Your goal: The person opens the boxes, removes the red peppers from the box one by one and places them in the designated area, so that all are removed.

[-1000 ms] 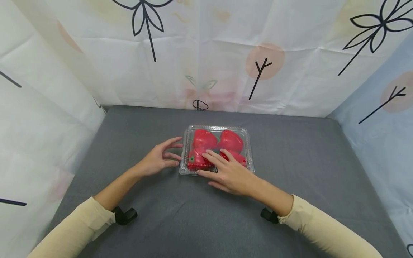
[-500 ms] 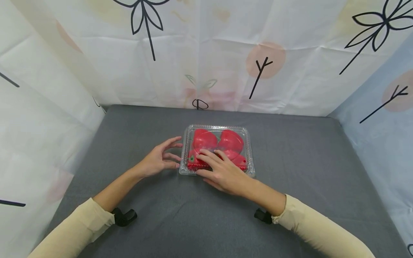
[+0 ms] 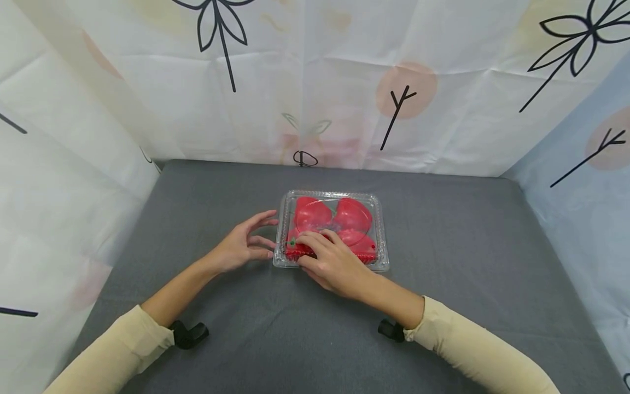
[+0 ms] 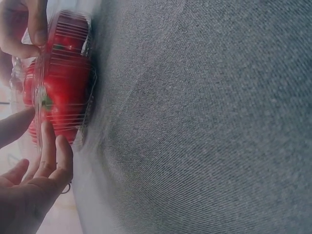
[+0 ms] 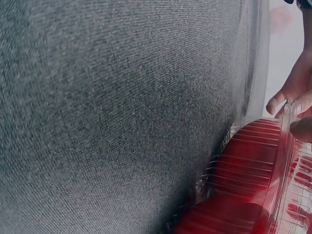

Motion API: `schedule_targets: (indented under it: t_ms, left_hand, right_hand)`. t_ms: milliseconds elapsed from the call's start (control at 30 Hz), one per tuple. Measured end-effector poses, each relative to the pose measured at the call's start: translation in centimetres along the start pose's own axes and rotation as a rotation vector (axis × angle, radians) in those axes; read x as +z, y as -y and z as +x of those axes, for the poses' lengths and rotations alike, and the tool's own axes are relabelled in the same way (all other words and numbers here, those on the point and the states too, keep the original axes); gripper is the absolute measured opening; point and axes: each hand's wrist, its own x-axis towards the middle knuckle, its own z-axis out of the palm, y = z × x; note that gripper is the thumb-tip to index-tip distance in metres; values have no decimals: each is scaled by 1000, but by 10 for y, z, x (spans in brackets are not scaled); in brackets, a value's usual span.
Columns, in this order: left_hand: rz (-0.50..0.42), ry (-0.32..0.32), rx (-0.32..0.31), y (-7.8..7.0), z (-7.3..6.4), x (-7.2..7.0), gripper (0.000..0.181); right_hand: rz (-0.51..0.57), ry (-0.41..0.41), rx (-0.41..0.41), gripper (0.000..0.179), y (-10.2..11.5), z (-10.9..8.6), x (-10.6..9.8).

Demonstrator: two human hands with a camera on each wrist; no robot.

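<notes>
A clear plastic clamshell box (image 3: 379, 219) sits on the grey cloth, its lid down over several glossy red peppers (image 3: 354, 214) with green stems. The left hand (image 3: 242, 243) is at its left side, fingers spread and mostly straight. In the left wrist view, that hand's thumb (image 4: 17, 127) is near the rim and its fingertips (image 4: 62, 146) lie along the side wall. Across the front edge reaches the right hand (image 3: 334, 265), fingers bent over the lid and thumb at the front rim. In the left wrist view, the right thumb and finger (image 4: 38, 27) meet the rim.
Grey cloth (image 3: 467, 262) covers the table around the box. White printed curtains (image 3: 339, 82) stand behind and at both sides. Each wrist wears a black camera mount (image 3: 189, 332) below a cream sleeve (image 3: 113, 350).
The right hand has slid left along the front of the box, its fingers bending more toward the thumb. The left hand and the box have stayed nearly in place.
</notes>
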Motion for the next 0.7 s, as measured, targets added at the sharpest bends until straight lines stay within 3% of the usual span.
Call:
schedule_targets:
  t_ms: [700]
  left_hand:
    - [-42,0,-35,6,-8,8,90]
  right_hand:
    - [-2,8,16,24,0,-1,3]
